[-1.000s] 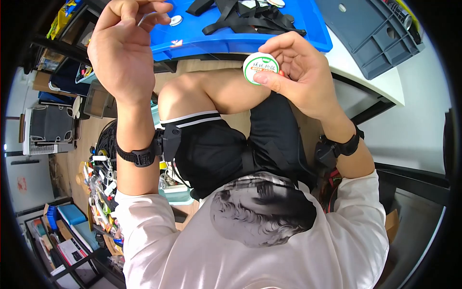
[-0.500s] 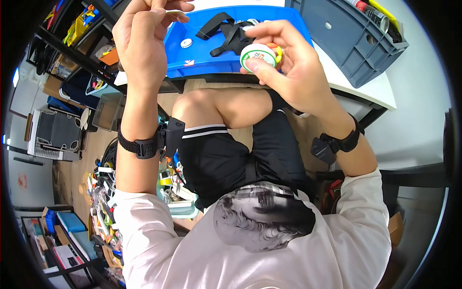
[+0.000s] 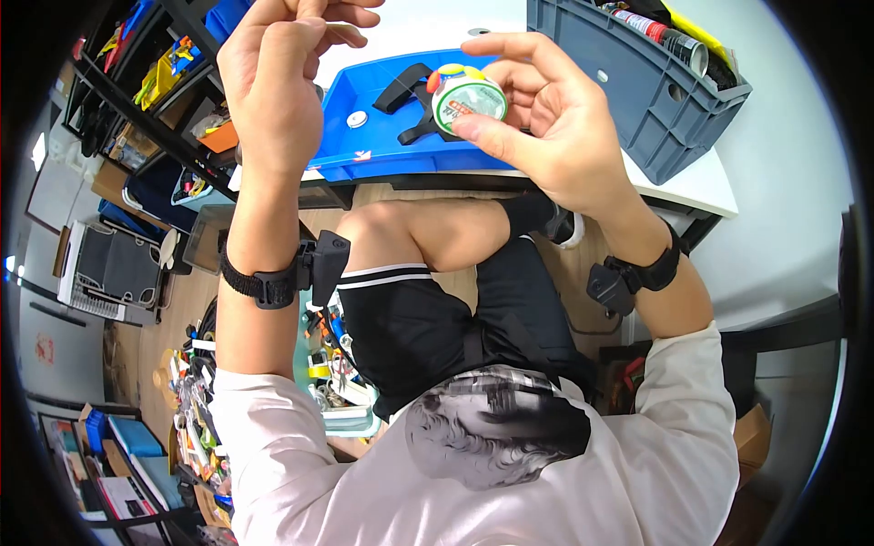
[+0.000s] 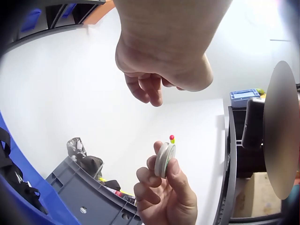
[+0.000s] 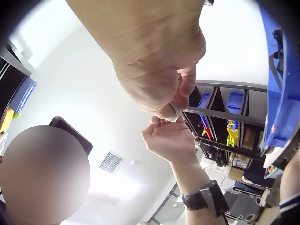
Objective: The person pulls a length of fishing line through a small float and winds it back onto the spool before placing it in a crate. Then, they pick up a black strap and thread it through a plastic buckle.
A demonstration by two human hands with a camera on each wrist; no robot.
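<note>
Now, right hand point(image 3: 563, 132): fingers pinch one spool point(image 3: 472, 102)
Left hand point(image 3: 276, 91): fingers curled, can't tell hold
Blue tray point(image 3: 410, 164): one white disc point(image 3: 357, 119)

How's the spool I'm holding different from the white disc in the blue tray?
The spool is held in your right hand; the disc lies in the blue tray. The spool has a green-ringed face; the disc shows no green. The spool carries red and yellow pieces; the disc shows none. Both are round.

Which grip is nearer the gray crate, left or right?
Right. In the head view, the right grip, holding the spool, overlaps the left side of the crate; the left grip is farther left, across the blue tray.
</note>
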